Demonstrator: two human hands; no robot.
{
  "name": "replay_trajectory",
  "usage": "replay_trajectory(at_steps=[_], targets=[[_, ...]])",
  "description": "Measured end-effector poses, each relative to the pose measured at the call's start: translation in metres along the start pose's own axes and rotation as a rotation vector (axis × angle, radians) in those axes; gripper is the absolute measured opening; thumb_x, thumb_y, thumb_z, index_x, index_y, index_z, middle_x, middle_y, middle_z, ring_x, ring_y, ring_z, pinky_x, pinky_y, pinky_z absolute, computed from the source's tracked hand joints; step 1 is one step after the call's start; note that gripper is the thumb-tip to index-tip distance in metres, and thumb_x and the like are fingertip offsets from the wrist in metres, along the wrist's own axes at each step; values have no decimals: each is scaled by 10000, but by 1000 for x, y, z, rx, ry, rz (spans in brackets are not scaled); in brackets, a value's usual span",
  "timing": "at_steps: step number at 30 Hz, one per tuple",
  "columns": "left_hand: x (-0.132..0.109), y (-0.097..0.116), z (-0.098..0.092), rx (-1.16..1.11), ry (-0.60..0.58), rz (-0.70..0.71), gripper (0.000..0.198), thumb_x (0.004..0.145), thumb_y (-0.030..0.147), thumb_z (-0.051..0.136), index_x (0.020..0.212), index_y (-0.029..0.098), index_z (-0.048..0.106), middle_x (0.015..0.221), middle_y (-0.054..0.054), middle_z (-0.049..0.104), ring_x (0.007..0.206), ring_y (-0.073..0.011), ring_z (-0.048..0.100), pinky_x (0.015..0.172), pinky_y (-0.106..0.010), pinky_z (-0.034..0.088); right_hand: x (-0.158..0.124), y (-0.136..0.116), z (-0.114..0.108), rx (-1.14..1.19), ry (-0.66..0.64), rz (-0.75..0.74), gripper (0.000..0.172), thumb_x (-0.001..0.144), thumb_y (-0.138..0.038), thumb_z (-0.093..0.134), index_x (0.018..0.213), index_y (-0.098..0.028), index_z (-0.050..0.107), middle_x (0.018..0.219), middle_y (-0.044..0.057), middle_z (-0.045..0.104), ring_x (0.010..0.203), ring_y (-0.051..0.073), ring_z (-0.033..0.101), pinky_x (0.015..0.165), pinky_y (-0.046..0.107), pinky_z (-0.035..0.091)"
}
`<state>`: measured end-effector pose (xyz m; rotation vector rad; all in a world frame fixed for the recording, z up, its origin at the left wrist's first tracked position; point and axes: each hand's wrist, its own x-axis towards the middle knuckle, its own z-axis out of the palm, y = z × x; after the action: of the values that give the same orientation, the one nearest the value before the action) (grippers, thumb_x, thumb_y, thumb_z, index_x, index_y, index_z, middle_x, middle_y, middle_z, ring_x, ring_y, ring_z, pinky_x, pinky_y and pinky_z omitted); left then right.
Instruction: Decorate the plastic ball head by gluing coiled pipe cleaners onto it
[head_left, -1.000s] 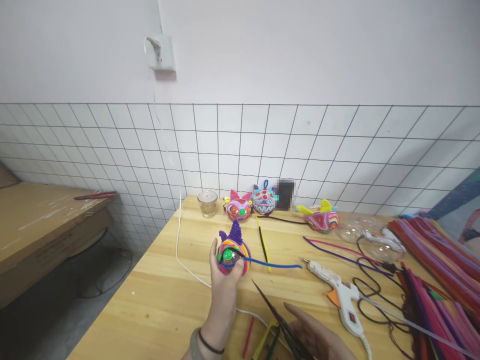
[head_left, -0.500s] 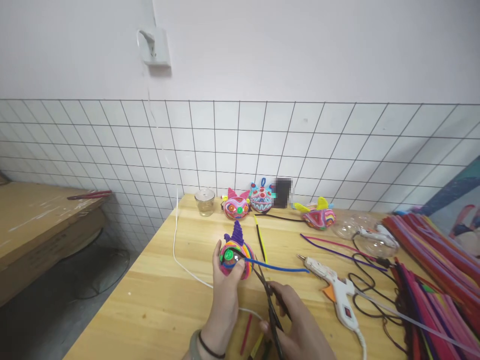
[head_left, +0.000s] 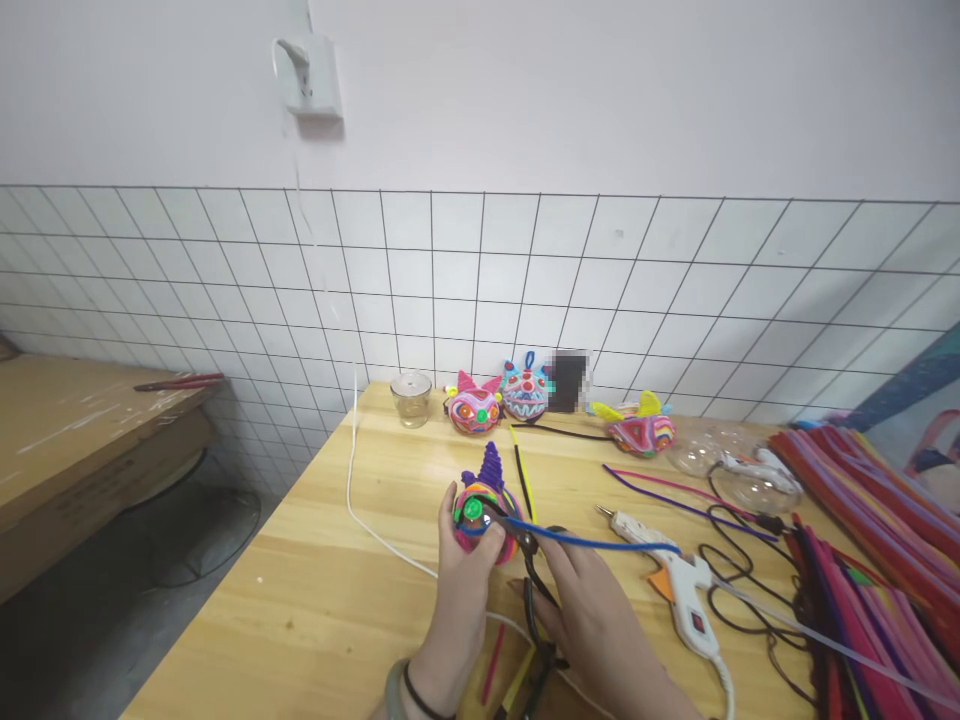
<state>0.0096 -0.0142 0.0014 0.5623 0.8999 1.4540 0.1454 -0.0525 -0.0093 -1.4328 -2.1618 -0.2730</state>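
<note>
Ornament (head_left: 480, 500) (purple-horned) in left grip (head_left: 463, 560)

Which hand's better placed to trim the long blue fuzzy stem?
Probably the right hand: it grips the black-handled metal scissors, blades pointing toward the round, multicoloured fuzzy ornament, close to the long blue fuzzy stem. The left hand is occupied, holding that ornament.

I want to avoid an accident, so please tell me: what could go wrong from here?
The scissors in the right hand are close to the thumb of the left hand; a slip might nick it. They could also snag the decorated ball that the left hand holds. The free end of the blue stem overlaps the glue gun in this view; I cannot tell if they touch, but if hot, the gun might scorch it.
</note>
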Motion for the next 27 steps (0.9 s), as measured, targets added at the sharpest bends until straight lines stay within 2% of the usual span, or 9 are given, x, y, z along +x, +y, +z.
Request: replay_trajectory(at_steps=[6, 12, 18, 23, 27], targets=[[-1, 0, 1, 7, -26, 1, 833, 657, 279, 756, 1354, 208, 306, 1239, -115, 603, 1106, -225, 600, 956, -338, 451, 9, -1, -4, -15, -22, -26, 484, 796, -193, 622, 1239, -154, 431, 1088, 161, 653, 982, 330, 623, 802, 477, 556], [-1, -3, -2, 17, -25, 19, 773, 672, 267, 738, 1330, 193, 338, 1248, -116, 591, 1099, -215, 597, 946, -322, 454, 9, 7, 3, -73, -2, -105, 374, 791, -173, 560, 1154, -153, 473, 962, 162, 701, 823, 307, 680, 688, 447, 586], [3, -7, -5, 45, -23, 30, 699, 693, 224, 703, 1310, 191, 376, 1204, -112, 604, 1055, -208, 609, 927, -323, 456, 11, 10, 0, -85, 8, -174, 349, 780, -120, 482, 1128, -142, 490, 910, 154, 729, 729, 273, 704, 606, 385, 590], [1, -5, -3, 14, -15, -3, 695, 679, 216, 709, 1298, 182, 394, 1160, -110, 626, 1013, -208, 625, 893, -325, 472, 6, 13, 3, -96, -2, -174, 331, 785, -126, 477, 1114, -126, 519, 867, 148, 726, 688, 257, 696, 569, 354, 574], [0, -5, -2, 1, -11, -38, 690, 666, 232, 722, 1283, 179, 418, 1100, -98, 652, 959, -202, 640, 869, -326, 484, -1, 16, 10, -52, -64, -119, 365, 795, -99, 426, 1145, -117, 527, 819, 130, 719, 673, 249, 687, 570, 344, 561]])
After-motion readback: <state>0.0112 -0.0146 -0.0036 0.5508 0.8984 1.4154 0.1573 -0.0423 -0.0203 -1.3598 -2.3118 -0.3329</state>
